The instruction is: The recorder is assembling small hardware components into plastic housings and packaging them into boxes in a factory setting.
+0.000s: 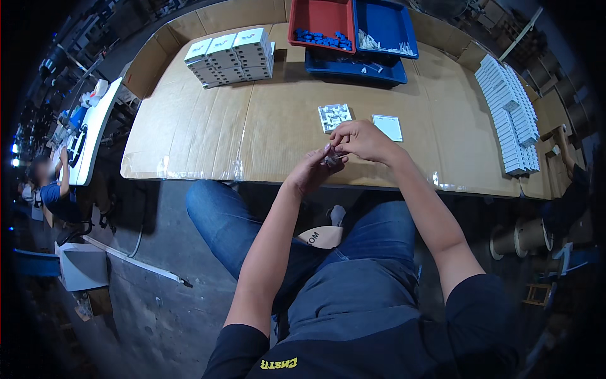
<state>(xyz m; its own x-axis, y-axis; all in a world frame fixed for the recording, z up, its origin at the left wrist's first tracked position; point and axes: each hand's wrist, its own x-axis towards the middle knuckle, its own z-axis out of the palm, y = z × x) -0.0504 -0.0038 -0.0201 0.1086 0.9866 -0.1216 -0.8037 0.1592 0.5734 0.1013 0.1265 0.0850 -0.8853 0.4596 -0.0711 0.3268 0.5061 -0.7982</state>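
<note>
My left hand (312,170) and my right hand (367,141) meet just above the front edge of the cardboard-covered table (189,139). Between their fingers is a small whitish, partly clear piece (332,158); its kind is too small and covered to make out. The left fingers curl around it from below, while the right fingertips pinch at it from above. Just beyond the hands lies a square white plastic housing (334,116) with small white parts inside. A flat white square cover (387,127) rests right of it, close behind my right hand.
Stacked white boxes (230,57) stand at the far left. At the back are a red bin (322,22) of blue parts, a blue bin (386,25) of white parts and a lower blue tray (347,69). White housings (508,117) line the right side. Another person (55,189) sits far left.
</note>
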